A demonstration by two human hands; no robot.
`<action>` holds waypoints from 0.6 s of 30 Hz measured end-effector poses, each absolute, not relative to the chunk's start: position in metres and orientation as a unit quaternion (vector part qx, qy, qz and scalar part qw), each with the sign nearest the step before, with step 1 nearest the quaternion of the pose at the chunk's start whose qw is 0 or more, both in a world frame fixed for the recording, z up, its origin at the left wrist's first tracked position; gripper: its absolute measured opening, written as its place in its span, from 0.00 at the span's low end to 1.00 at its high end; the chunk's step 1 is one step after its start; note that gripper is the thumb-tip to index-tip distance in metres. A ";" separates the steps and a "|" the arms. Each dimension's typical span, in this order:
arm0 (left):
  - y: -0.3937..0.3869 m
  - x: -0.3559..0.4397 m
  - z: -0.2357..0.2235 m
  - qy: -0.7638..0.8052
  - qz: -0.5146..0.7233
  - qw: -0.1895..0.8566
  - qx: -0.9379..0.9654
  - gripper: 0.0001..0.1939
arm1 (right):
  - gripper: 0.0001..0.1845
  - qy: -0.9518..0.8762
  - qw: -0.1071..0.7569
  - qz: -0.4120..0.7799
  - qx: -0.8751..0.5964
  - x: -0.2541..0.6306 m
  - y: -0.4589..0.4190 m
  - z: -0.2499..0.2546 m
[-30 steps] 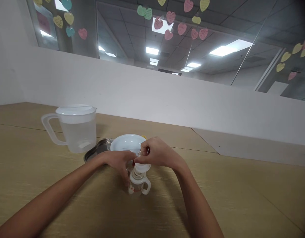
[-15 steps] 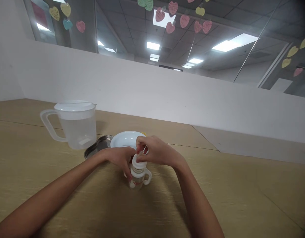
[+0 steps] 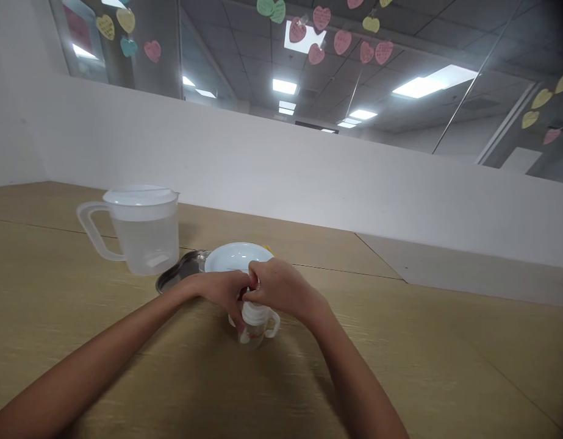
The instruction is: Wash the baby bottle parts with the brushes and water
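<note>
Clear and two-handled, the small plastic bottle [image 3: 251,335] before the white bowl [image 3: 229,256] could tip if the left hand [image 3: 224,292], curled round its side, slackens while the right hand's [image 3: 283,286] pinched fingers press its white collar [image 3: 255,313].

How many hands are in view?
2: the left hand around the side of the small bottle, and the right hand at its top. Some fingers are hidden.

There is one bottle [image 3: 252,334], one pitcher [image 3: 146,235], one white bowl [image 3: 230,257] and one tray [image 3: 178,275].
</note>
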State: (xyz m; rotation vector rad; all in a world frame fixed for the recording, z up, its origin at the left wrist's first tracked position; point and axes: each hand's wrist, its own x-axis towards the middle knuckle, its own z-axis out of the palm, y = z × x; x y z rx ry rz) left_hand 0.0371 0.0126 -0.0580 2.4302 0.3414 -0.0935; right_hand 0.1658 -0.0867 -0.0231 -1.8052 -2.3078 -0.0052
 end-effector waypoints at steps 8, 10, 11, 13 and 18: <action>0.010 0.035 -0.050 0.127 -0.048 0.401 0.906 0.18 | 0.24 -0.767 0.053 -0.004 -0.640 0.160 -0.091 -0.018; 0.010 0.035 -0.049 0.123 -0.057 0.396 0.908 0.18 | 0.25 -0.765 0.071 0.026 -0.639 0.166 -0.096 -0.013; 0.010 0.035 -0.049 0.129 -0.059 0.381 0.914 0.19 | 0.24 -0.768 0.083 0.035 -0.634 0.170 -0.098 -0.012; 0.011 0.036 -0.051 0.152 -0.056 0.340 0.926 0.22 | 0.19 -0.777 0.106 0.046 -0.619 0.176 -0.102 -0.010; 0.012 0.036 -0.057 0.166 -0.041 0.318 0.933 0.24 | 0.05 -0.785 0.103 0.026 -0.610 0.179 -0.102 -0.013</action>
